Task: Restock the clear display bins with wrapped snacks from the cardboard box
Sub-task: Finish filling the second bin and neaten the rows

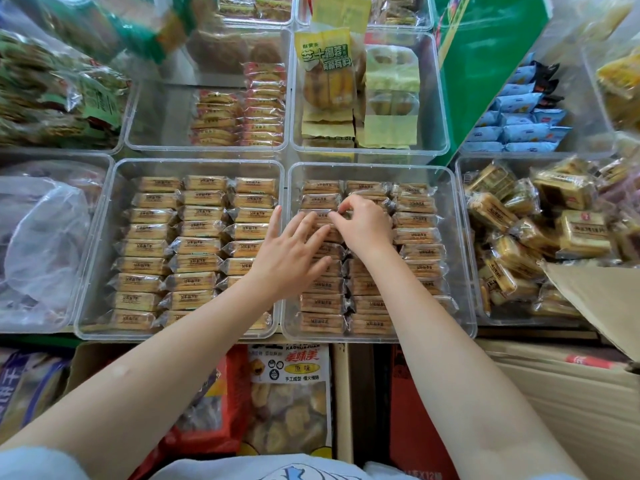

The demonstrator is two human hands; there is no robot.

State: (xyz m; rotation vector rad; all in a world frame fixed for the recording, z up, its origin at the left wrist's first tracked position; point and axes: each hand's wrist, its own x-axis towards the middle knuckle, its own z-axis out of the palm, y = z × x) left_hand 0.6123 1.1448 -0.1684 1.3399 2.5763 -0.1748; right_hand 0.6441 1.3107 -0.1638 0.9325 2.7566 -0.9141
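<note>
Left hand (pixel 294 251) flat, fingers spread on wrapped snacks (pixel 322 303) in clear bin (pixel 464 289); right hand (pixel 363 220) pinching one.

Two clear display bins sat side by side at the centre of the frame. The left bin (pixel 104 244) held tan wrapped snacks (pixel 197 230) laid flat in three neat columns. The right bin (pixel 460 258) held darker-wrapped snacks (pixel 415 220) in three similar columns, partly covered by arms. At the right edge of the frame, a flap of the cardboard box (pixel 595 299) overlapped a neighbouring bin's lower corner.
</note>
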